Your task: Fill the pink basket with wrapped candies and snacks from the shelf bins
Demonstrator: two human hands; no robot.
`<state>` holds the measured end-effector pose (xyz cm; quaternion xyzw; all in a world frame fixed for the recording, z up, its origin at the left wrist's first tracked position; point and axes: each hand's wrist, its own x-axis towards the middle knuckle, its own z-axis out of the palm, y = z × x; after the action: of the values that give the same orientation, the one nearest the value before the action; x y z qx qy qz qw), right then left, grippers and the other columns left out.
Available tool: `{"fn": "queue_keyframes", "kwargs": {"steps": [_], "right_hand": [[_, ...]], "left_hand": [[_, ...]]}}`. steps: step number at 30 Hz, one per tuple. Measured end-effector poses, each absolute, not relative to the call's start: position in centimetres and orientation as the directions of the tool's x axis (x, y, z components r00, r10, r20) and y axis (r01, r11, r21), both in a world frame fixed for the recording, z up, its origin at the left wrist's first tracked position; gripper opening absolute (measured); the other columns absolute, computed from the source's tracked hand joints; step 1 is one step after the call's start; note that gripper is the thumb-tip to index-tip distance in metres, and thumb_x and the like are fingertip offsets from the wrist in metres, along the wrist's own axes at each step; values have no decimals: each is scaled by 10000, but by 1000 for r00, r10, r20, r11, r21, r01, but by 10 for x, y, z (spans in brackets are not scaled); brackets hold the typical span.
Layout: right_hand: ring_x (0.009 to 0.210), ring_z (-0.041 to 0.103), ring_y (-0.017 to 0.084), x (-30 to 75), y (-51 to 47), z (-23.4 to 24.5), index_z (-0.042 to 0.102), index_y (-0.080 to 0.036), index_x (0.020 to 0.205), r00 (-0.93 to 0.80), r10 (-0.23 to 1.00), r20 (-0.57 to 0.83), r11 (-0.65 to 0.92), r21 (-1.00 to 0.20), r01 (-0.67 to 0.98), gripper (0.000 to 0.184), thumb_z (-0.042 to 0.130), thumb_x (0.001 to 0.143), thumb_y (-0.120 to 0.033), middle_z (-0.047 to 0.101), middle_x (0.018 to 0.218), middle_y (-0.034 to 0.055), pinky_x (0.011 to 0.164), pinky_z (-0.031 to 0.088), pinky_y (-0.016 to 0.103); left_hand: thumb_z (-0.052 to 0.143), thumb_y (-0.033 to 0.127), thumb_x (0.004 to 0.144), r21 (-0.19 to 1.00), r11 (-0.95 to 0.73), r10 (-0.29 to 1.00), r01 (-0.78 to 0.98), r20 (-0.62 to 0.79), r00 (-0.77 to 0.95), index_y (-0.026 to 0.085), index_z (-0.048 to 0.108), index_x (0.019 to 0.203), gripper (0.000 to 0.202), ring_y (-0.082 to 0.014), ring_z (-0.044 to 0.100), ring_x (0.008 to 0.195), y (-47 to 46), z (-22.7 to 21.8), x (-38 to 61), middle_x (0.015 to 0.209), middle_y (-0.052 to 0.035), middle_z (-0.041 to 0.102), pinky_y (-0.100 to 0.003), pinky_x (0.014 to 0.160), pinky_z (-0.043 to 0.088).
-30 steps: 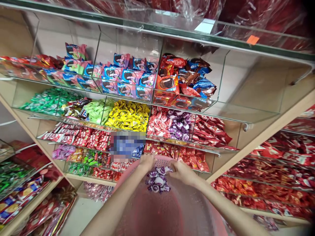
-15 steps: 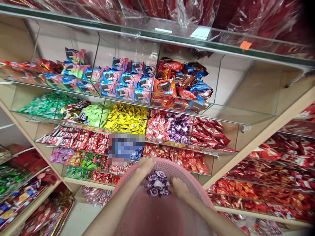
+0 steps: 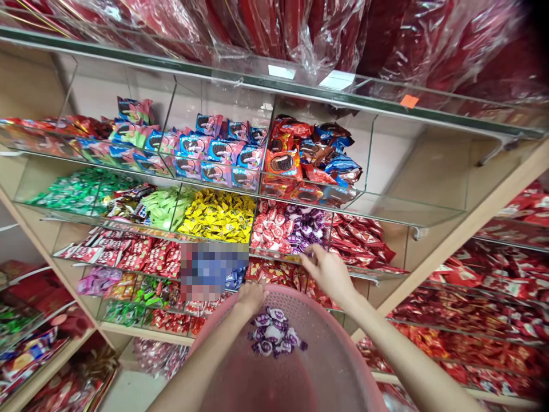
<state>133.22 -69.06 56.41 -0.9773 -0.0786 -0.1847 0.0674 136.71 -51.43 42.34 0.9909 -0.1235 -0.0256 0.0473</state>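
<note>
My left hand [image 3: 252,297] is closed over the far rim of a pink plastic basket [image 3: 343,355] with a perforated upper wall. Inside it lies a small pile of purple-and-white wrapped candies [image 3: 274,333]. My right hand [image 3: 328,273] is raised above the basket's far right rim, fingers apart, with nothing seen in it. Its fingertips are at the front of a glass shelf compartment of matching purple candies [image 3: 305,226]. Beside those are red-and-white wrapped candies [image 3: 272,225].
Glass shelves hold yellow-wrapped candies [image 3: 218,214], green-wrapped candies [image 3: 81,189] and blue-and-pink cookie packs [image 3: 221,150]. A glass shelf edge [image 3: 360,206] with a metal bracket [image 3: 418,233] runs above my right hand. More shelves of red packets [image 3: 484,303] stand at right.
My right hand has left the candies in the basket and moved up to the shelf with purple candies. My left hand stays on the rim. The view has shifted slightly.
</note>
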Motion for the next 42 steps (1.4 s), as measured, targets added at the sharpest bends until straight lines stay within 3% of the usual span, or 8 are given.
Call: {"fn": "queue_keyframes", "kwargs": {"steps": [4,9,21,28,31,35,38,42], "right_hand": [[734,615,216,1363,-692,590,423,-178,1127,906,45,421,-996,93,7,362,333,871,-418,635,785,89,580,374,260],[776,627,228,1386,-687,587,428,-132,1048,932,62,356,-968,247,-30,297,340,881,-360,627,824,135,616,417,269],[771,629,244,1388,-681,587,455,-122,981,919,30,394,-972,227,-65,247,333,879,-311,635,804,146,614,432,285],[726,620,241,1359,-688,596,466,-152,1025,907,42,418,-975,215,-53,346,291,883,-416,630,769,125,600,401,283],[648,604,213,1330,-692,593,477,-174,1084,894,103,437,-992,112,59,413,304,864,-479,626,714,85,557,365,255],[504,516,132,1300,-700,552,535,-228,1051,915,268,302,-922,-196,335,363,401,824,-476,564,571,-17,507,308,221],[489,450,110,1294,-708,494,595,-207,926,944,289,160,-838,-434,331,310,459,788,-449,524,537,-31,475,282,214],[533,454,101,1297,-717,419,614,-154,803,948,318,7,-690,-684,236,308,474,775,-427,586,642,-2,481,318,202]], "left_hand": [[341,374,850,107,-962,-257,-252,-36,966,160,491,1168,412,-270,580,923,-514,425,1367,976,-137,635,-371,761,449],[348,370,849,110,-963,-255,-248,-58,965,161,501,1158,402,-267,579,932,-514,429,1366,981,-133,634,-370,771,446],[331,386,853,93,-961,-267,-262,-47,963,159,495,1167,420,-268,579,931,-513,426,1368,981,-128,636,-370,756,449],[342,381,853,99,-962,-260,-253,-60,964,160,483,1174,415,-262,576,937,-514,429,1368,990,-124,631,-363,766,446],[339,393,851,100,-962,-260,-252,-70,963,165,489,1164,415,-265,574,941,-515,429,1368,1001,-127,625,-368,768,443],[327,399,855,103,-964,-255,-247,-75,964,165,473,1179,426,-264,570,952,-515,428,1368,1013,-137,619,-368,774,436],[334,394,854,116,-964,-249,-241,-64,966,168,468,1181,420,-259,568,953,-514,426,1367,1014,-132,619,-359,768,438],[340,401,851,121,-961,-256,-249,-48,965,168,469,1187,429,-255,565,959,-514,424,1368,1018,-126,620,-352,776,437]]}}
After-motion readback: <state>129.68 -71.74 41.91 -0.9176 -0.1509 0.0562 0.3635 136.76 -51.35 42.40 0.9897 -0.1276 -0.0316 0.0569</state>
